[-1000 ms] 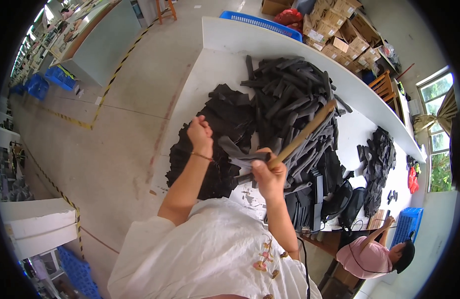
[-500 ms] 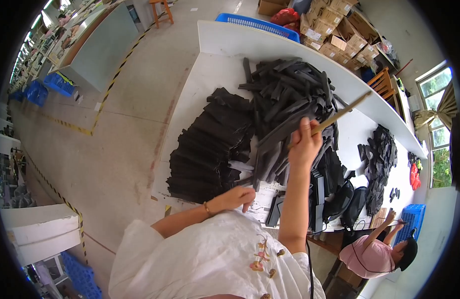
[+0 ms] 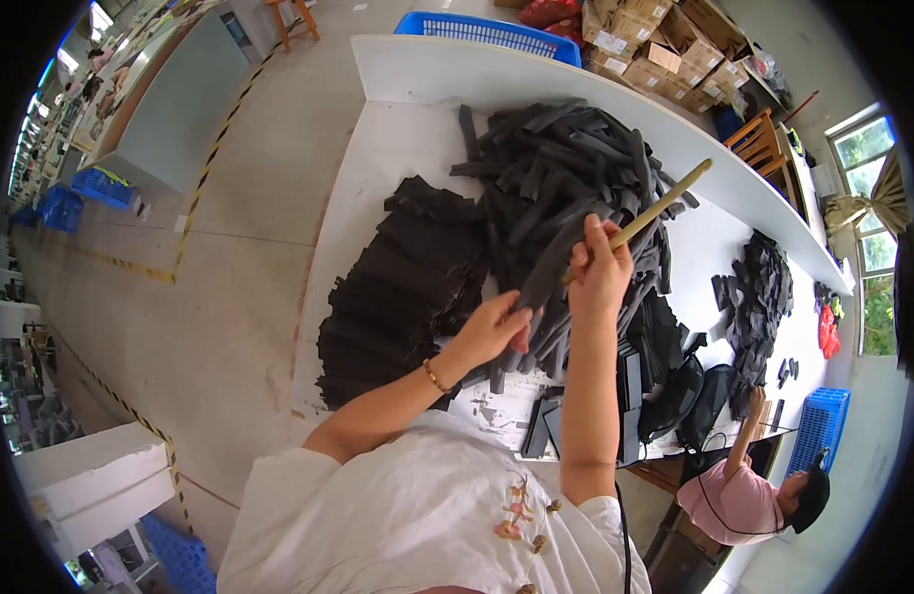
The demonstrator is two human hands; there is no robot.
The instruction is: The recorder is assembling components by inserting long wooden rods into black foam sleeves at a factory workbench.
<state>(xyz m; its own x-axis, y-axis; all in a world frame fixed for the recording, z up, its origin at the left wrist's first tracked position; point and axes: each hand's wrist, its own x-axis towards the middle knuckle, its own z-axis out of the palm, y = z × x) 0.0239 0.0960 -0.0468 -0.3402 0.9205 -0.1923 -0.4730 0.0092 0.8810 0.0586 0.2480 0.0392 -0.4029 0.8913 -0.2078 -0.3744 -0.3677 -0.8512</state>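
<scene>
My right hand grips a long wooden stick that points up and to the right over the table. My left hand holds the lower end of a long black fabric strip, which runs up toward my right hand. Both hands hover above a loose heap of black strips. To the left lies a neater stack of flat black pieces on the white table.
Another pile of black pieces lies at the table's right. A person in a pink top works at the lower right. Blue crates, cardboard boxes and a wooden chair stand around.
My left hand has come up from near my body and taken hold of a black strip. My right hand with the stick has stayed raised over the heap.
</scene>
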